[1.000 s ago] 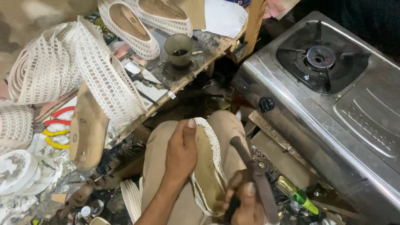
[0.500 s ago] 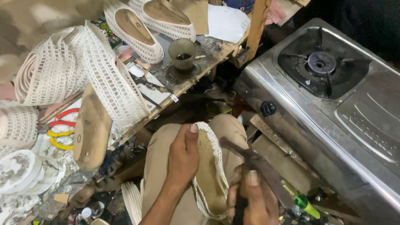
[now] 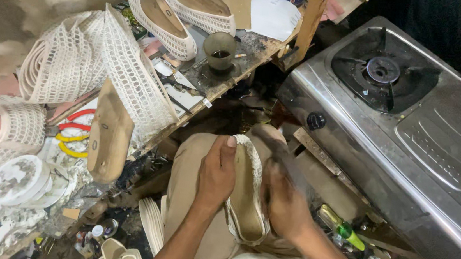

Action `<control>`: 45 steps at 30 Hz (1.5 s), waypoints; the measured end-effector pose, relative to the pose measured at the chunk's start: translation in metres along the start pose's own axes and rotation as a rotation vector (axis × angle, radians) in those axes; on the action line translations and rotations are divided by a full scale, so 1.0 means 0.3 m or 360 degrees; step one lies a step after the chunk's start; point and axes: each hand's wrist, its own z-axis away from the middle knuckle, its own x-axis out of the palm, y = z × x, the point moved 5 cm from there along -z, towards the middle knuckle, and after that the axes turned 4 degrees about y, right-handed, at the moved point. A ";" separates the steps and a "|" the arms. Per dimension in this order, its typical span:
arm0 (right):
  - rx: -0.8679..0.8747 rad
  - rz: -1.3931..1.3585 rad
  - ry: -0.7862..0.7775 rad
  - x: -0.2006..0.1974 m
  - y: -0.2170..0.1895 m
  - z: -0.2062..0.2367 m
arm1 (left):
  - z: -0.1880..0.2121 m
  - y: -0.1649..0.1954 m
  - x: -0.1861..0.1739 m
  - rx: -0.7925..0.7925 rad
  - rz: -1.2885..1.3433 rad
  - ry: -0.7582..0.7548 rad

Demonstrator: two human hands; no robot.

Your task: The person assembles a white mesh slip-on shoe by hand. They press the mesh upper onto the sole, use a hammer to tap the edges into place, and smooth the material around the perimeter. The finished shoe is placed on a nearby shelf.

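Two hands [image 3: 216, 173] [image 3: 285, 203] flank the lace-edged shoe [image 3: 245, 195]

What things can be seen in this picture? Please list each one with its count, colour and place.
shoe on lap: 1, white mesh with tan sole, between the hands
finished shoes: 2, white mesh, bench top
mesh rolls: several, white, bench left
wooden last: 1, tan, bench edge
cup: 1, dark, on bench
pliers: red and yellow handles, beside the last
gas stove: 1, steel, right
lighter: 1, green, below the stove
left hand: steadies the shoe, thumb on its rim
right hand: blurred, holds a dark tool against the shoe
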 end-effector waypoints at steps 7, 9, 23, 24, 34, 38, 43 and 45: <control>0.0343 0.0240 0.0040 -0.036 -0.058 -0.036 | 0.012 -0.008 0.006 -0.0056 0.0099 -0.0067; -0.0105 -0.0052 -0.0121 -0.033 -0.093 -0.038 | 0.012 -0.012 0.005 -0.0038 0.0090 -0.0061; -0.0186 0.0962 -0.0163 -0.005 0.023 -0.029 | -0.009 -0.030 0.000 -0.0052 0.0143 -0.0115; -0.0132 0.0846 -0.0198 -0.005 0.045 -0.009 | -0.020 -0.027 0.006 -0.0094 0.0363 -0.0274; -0.0312 0.0933 -0.0865 -0.077 0.320 0.375 | -0.049 0.023 0.062 -0.0581 0.1558 -0.1223; -0.0021 0.0652 -0.0245 -0.144 0.235 0.325 | -0.029 0.092 -0.003 -0.0413 0.1642 -0.1127; 0.0504 0.0282 0.0283 -0.241 0.257 0.236 | 0.010 0.184 -0.138 -0.0207 0.2209 -0.1015; 0.0796 -0.0264 0.0207 -0.229 0.333 0.228 | 0.011 0.200 -0.158 -0.0054 0.2374 -0.0880</control>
